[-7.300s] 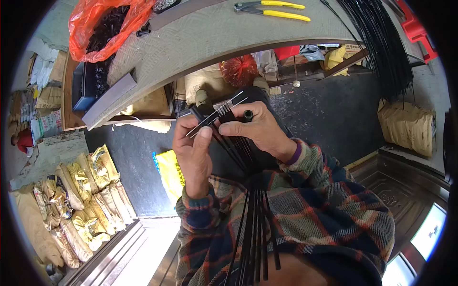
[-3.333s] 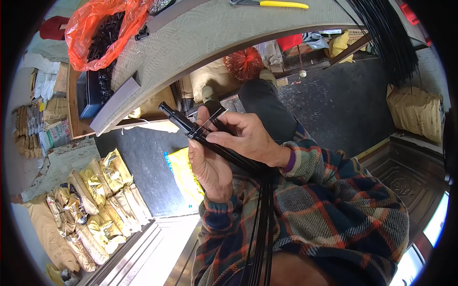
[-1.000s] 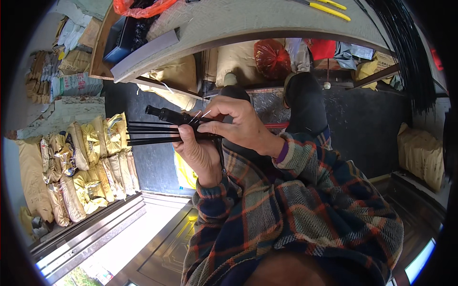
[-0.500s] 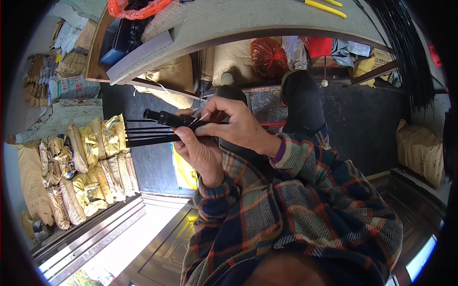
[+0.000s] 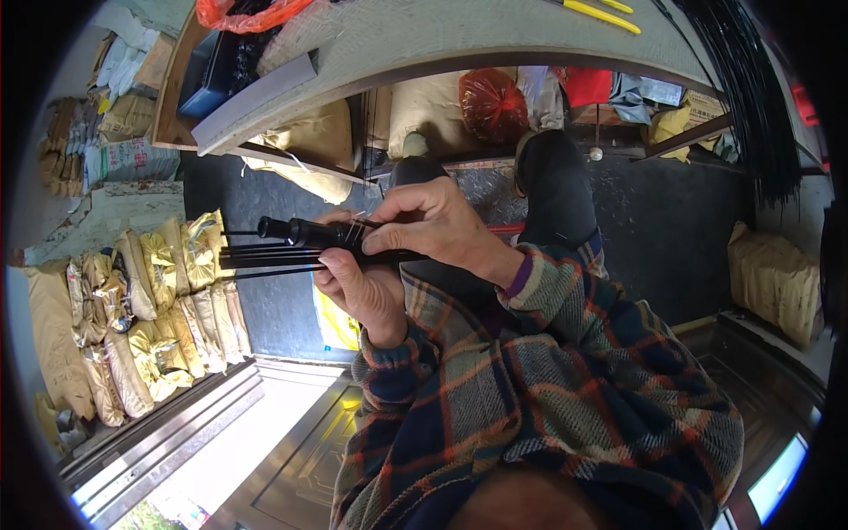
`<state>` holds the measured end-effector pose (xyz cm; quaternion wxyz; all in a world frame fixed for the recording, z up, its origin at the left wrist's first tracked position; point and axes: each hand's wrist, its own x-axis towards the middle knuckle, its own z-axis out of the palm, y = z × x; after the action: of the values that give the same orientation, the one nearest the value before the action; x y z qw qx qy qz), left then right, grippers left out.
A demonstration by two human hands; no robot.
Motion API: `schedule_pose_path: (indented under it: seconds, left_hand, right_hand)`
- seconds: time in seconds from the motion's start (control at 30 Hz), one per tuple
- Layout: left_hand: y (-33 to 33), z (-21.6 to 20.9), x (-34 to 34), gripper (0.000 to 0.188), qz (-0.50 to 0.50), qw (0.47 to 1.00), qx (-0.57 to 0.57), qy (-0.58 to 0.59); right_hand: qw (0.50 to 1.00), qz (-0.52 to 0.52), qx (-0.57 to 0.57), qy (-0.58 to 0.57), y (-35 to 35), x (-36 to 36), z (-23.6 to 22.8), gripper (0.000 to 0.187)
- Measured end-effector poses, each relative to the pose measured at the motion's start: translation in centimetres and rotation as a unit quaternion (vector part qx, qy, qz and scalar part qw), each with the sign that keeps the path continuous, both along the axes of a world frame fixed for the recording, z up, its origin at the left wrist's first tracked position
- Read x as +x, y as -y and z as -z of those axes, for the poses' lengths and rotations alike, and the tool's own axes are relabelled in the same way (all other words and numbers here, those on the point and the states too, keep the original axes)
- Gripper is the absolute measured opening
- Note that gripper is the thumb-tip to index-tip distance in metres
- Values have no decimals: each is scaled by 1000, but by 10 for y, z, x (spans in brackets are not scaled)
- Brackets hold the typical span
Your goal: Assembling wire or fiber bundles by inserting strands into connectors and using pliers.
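My left hand (image 5: 364,296) is closed around a dark bundle, its thumb lying along the lower side. In it are a black ridged tube (image 5: 305,233) with a flared end and several thin black rods (image 5: 265,256) that stick out to the left. My right hand (image 5: 442,228) comes in from the right, thumb and forefinger pinched against the bundle just past the tube. Thin shiny wire-like pieces (image 5: 357,223) show near those fingertips. What exactly the right fingers grip is hidden, and so are most of the left fingers.
Ahead stands a workbench (image 5: 397,66) with yellow-handled pliers (image 5: 605,16), a blue bin (image 5: 209,84) and an orange bag (image 5: 256,18). Black strands (image 5: 751,106) hang at its right. Sacks and a red bag (image 5: 492,106) lie underneath; wrapped packages (image 5: 132,371) line the left.
The rods and tube have shifted slightly within my left hand, the rods now lying closer together. My right fingers stay pinched at the bundle. The whole view has moved slightly.
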<state>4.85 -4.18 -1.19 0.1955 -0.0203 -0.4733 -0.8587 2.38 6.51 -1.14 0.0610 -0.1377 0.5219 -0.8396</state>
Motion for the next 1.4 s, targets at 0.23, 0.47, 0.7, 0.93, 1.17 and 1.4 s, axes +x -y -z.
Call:
schedule_pose_path:
  seconds: [0.23,0.47,0.7,0.93,1.17,1.4]
  left_hand:
    - [-15,-7,1,52,-91,987,-130,36]
    - [-15,-7,1,56,-86,972,-217,-18]
    - [-19,-2,-1,53,-58,980,-164,-100]
    - [-27,-10,-9,62,-37,974,-197,-107]
    - [-25,-17,1,21,26,920,-390,-12]
    - [-47,-20,-25,14,96,919,-375,-69]
  right_hand:
    - [998,22,56,26,5,16,-9,20]
    - [968,139,101,-184,12,22,9,23]
    - [993,-94,-50,46,-2,7,10,34]
    - [976,-174,-91,90,-8,-11,12,38]
    - [966,-125,-223,40,-8,-6,30,26]
    - [772,268,475,-326,-173,-71,-13,20]
